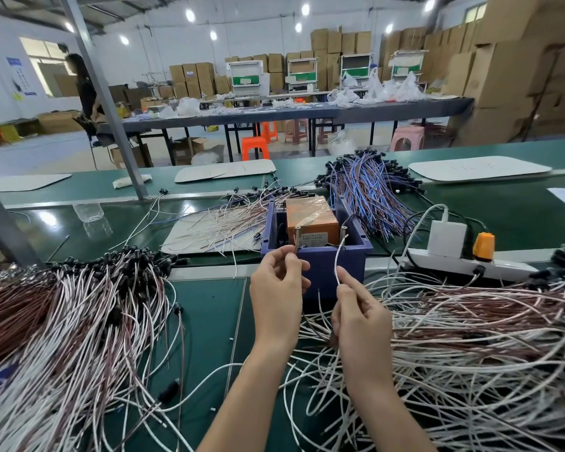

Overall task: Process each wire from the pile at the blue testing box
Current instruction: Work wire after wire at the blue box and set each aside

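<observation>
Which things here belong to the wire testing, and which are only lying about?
In the job: blue testing box, white wire, brown wire, wire pile, left hand, right hand.
Lying about: plastic bottle, white tray.

Left forearm (242, 396) and right forearm (382, 402) are reaching forward, converging. Left hand (279, 282) is holding higher, thumb and forefinger pinching a brown wire (295, 244), other fingers curling. Right hand (359, 318) is sitting just beside it, apart, fingertips pinching a white wire (338, 259).
</observation>
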### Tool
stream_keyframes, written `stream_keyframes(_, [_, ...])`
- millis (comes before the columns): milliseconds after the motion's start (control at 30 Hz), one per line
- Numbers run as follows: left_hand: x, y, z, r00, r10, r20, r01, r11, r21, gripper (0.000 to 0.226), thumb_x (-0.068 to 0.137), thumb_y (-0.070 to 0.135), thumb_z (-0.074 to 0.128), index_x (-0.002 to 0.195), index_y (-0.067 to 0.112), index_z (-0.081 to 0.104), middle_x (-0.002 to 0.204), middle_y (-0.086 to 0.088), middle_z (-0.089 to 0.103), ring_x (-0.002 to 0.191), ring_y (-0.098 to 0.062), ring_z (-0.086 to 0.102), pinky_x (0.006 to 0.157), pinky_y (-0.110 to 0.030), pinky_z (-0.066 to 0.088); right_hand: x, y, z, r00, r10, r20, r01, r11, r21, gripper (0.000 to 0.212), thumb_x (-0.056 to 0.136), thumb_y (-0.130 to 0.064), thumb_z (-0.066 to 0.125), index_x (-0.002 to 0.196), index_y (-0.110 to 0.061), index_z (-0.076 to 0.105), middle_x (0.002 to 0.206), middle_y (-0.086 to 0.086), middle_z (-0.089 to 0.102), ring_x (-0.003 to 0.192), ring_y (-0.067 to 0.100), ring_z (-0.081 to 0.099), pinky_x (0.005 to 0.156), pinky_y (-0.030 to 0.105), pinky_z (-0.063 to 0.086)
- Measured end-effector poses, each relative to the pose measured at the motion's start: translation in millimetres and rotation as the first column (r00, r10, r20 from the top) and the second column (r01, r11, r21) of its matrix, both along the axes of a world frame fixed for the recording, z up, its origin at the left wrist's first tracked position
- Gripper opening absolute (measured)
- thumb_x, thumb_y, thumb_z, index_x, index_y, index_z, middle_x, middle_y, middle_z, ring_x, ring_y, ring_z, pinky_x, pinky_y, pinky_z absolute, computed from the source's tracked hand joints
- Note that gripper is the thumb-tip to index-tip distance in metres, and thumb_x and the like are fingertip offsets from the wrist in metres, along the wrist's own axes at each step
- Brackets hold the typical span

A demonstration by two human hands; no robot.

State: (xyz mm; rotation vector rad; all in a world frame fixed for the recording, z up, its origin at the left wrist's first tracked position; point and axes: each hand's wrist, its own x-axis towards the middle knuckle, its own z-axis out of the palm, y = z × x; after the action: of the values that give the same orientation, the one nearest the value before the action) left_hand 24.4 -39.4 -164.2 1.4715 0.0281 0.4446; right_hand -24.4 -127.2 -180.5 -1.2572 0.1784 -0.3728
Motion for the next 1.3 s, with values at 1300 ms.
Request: stream_keyframes(1300, [-5.7,-0.5,-2.5,0.999,0.032,0.022,-0.034,0.997,0.073,0.016,0.103,0.019,0.053,0.105,0.029,0.066,0.081,0.007,0.073,0.059,-0.004,0.062,0.062,-0.023,0.055,1.4,-0.5,0.7,0.999,0.044,0.003,-0.044,0.997,0.062,0.029,0.105,-0.015,0.051,0.12,-0.034,0.067,0.052,-0.006,0.035,0.043,0.006,0.029,0.039,0.02,0.027])
